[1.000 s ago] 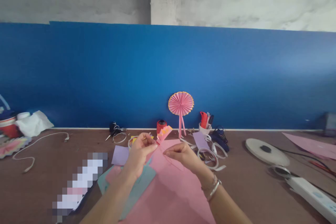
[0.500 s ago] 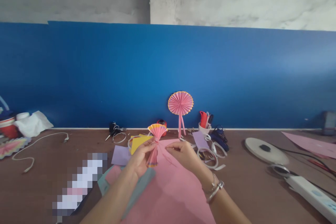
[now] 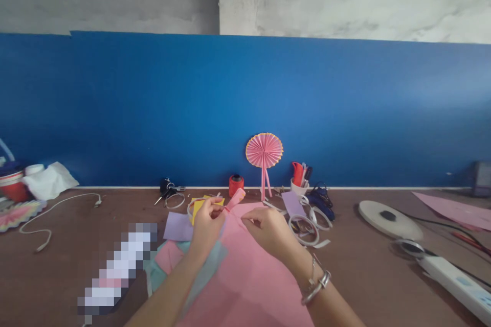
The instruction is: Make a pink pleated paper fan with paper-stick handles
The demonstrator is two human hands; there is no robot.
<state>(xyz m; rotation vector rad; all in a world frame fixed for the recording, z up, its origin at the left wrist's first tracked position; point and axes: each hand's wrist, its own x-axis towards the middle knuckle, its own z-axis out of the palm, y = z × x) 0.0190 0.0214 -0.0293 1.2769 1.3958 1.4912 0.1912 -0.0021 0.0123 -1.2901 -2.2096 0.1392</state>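
My left hand pinches a small folded pink paper fan, now collapsed into a narrow strip that tilts up to the right. My right hand is closed in a pinch just right of it, on a thin thread or strip that I cannot make out. Both hands hover over a large pink paper sheet lying on the brown table. A finished round pink fan on a stick leans upright against the blue wall behind.
Purple paper, yellow paper and a teal sheet lie by my left hand. A red spool, keys, a pen cup, tape loops, a white cable, a white disc and a power strip sit around.
The small fan went from tilted and half spread, to upright and fanned out, to folded shut into a narrow strip. My right hand stayed close beside it.
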